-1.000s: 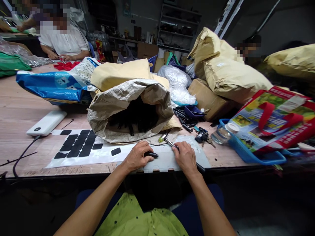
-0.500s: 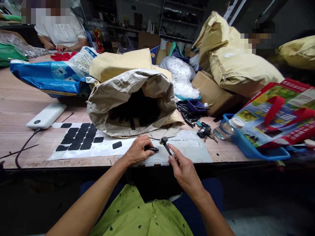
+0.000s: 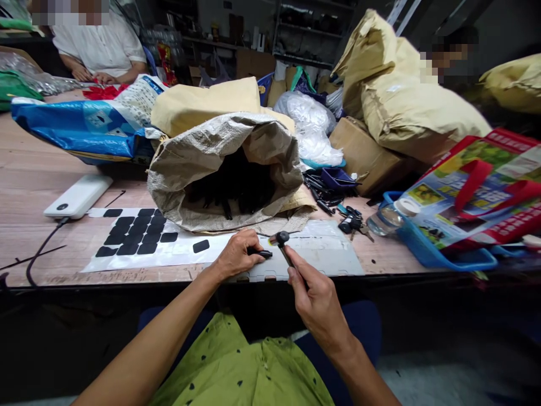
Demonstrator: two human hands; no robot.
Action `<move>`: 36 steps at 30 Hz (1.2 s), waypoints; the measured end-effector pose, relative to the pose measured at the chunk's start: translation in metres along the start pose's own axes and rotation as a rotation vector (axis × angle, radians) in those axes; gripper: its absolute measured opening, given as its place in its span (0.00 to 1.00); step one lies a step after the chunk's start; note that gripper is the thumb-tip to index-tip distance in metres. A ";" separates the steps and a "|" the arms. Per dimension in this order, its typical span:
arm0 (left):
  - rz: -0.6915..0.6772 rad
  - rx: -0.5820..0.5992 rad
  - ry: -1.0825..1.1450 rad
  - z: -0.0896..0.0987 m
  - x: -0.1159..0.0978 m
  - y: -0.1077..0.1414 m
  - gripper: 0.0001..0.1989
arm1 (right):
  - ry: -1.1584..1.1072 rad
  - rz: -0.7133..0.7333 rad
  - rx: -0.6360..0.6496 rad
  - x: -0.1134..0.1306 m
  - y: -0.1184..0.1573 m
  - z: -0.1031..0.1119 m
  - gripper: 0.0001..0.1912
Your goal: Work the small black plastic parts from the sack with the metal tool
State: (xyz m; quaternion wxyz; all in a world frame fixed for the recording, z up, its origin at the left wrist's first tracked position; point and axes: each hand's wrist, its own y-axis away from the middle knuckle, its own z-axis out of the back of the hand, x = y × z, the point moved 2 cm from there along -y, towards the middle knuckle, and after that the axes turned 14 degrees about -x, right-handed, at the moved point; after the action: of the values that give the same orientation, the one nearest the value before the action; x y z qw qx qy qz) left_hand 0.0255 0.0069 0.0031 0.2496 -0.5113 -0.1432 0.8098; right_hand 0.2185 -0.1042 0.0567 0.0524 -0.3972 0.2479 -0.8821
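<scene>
My left hand rests at the table's front edge, its fingers closed around a slim black pen-like piece. The tip of that piece sticks out to the right, and the rest is hidden in the palm. Just to its right, my right hand grips the handle of a small hammer. The hammer's dark head, with a yellowish end, hovers close above the black piece, apart from it. Beneath both hands lies a pale grey board. Behind them gapes a woven sack holding many black pieces.
Left are a white sheet with black stickers and a white power bank with a cable. Right stand a clear bottle, keys, a blue basket and a printed bag. A person in white sits across.
The hammer head has turned and tilted slightly over the black piece. My left hand keeps its hold. The whole view has shifted a little.
</scene>
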 end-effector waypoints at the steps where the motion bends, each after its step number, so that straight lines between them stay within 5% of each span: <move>1: -0.001 -0.002 -0.002 0.000 0.000 0.000 0.06 | -0.002 0.011 -0.057 0.003 0.000 0.001 0.26; 3: -0.003 -0.010 0.002 -0.001 0.001 0.001 0.06 | 0.021 0.019 -0.107 0.004 0.004 -0.001 0.26; 8: -0.002 -0.020 0.025 -0.002 0.002 0.002 0.07 | 0.053 -0.013 0.077 -0.005 0.016 -0.013 0.25; 13: -0.015 -0.027 -0.019 0.000 0.000 0.002 0.05 | -0.019 -0.088 -0.063 -0.005 0.001 0.000 0.24; 21: -0.037 -0.044 -0.113 0.000 -0.003 0.003 0.10 | -0.037 -0.289 -0.072 -0.023 0.005 0.007 0.24; 36: -0.041 -0.015 -0.090 0.001 -0.003 0.002 0.02 | -0.029 -0.215 -0.008 -0.017 0.016 -0.006 0.23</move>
State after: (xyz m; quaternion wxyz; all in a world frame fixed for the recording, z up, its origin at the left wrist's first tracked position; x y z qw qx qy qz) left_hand 0.0255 0.0031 0.0046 0.2554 -0.4731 -0.1709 0.8257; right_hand 0.2236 -0.1110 0.0344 -0.0407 -0.4343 0.2068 -0.8758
